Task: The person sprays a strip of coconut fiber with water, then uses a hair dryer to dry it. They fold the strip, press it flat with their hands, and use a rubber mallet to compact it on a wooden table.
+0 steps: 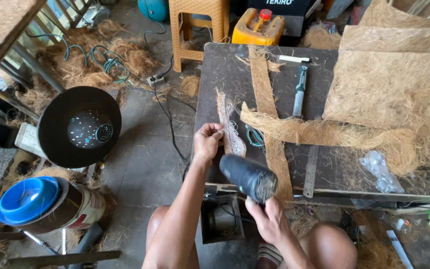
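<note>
Left hand (207, 142) pinches a coir strip (230, 130) at the worktable (225, 74) edge; right hand (269, 219) grips the heat gun (249, 177). I'd keep the nozzle moving, clear of fingers.

The left hand (207, 141) pinches a small ragged strip of coconut fibre (230, 127) at the near left edge of the dark worktable (222, 74). Just below it, the right hand (269, 219) grips a dark heat gun (249, 177), its nozzle towards the fibre. Longer fibre strips (269, 107) cross mid-table beside a hammer (300, 87) and a steel ruler (310, 172)
</note>
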